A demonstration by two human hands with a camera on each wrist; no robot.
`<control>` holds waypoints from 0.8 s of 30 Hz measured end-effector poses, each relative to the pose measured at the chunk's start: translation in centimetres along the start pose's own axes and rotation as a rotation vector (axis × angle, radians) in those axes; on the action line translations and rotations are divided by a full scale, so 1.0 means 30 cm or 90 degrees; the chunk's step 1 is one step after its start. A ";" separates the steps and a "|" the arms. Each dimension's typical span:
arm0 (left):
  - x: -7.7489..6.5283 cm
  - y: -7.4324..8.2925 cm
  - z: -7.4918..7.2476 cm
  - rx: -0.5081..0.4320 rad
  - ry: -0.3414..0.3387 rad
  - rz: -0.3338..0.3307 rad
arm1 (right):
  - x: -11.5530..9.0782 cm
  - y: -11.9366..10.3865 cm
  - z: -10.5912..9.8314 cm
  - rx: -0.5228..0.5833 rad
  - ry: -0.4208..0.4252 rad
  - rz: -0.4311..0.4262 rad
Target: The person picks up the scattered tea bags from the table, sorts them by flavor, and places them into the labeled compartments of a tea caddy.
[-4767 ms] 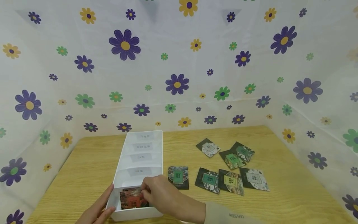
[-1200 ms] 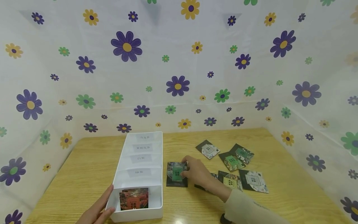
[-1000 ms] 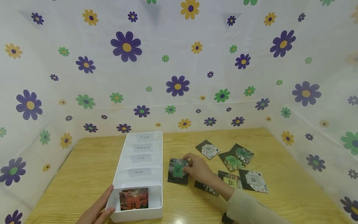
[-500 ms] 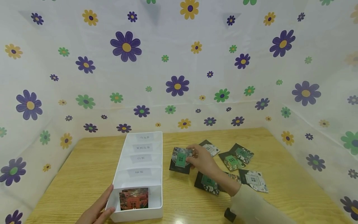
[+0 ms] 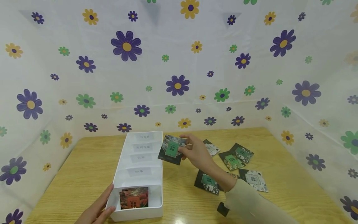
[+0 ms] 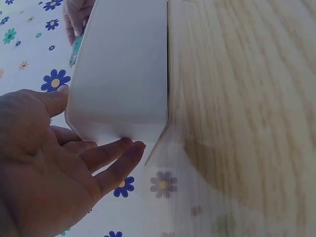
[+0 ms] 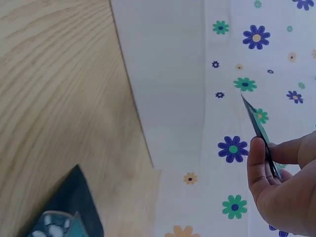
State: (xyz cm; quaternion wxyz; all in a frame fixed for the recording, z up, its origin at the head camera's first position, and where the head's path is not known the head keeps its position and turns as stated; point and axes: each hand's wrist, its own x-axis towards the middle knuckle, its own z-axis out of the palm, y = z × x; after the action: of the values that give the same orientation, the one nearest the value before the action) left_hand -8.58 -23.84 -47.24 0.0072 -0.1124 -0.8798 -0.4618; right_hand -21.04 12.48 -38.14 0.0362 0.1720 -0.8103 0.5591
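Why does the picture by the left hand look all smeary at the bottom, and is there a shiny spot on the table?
Left wrist view: the wooden table edge and flowers below it are streaked with blur. Head view: sharp, with a white glare spot on the table near the white box. Right wrist view: the dark packet corner looks soft.

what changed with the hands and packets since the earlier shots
The right hand left the white divided plastic box, pinched a dark square packet with a green label off the wooden table and lifted it toward the box's far end. The left hand stayed on the box corner; the red packet stayed inside.
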 end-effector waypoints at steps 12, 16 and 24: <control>0.008 0.023 -0.015 -0.028 -0.050 -0.060 | 0.053 -0.049 0.067 0.040 -0.064 -0.078; 0.009 0.017 -0.016 -0.026 -0.051 -0.057 | 0.061 -0.051 0.090 0.039 -0.074 -0.099; 0.008 0.011 -0.013 -0.040 -0.041 -0.055 | 0.070 -0.053 0.139 0.036 -0.100 -0.096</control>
State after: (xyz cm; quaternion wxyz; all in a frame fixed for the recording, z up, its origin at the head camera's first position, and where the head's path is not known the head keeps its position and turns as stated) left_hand -8.78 -23.93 -46.72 -0.0447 -0.0897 -0.8686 -0.4853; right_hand -21.93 7.63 -37.74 0.0094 0.2767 -0.7791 0.5624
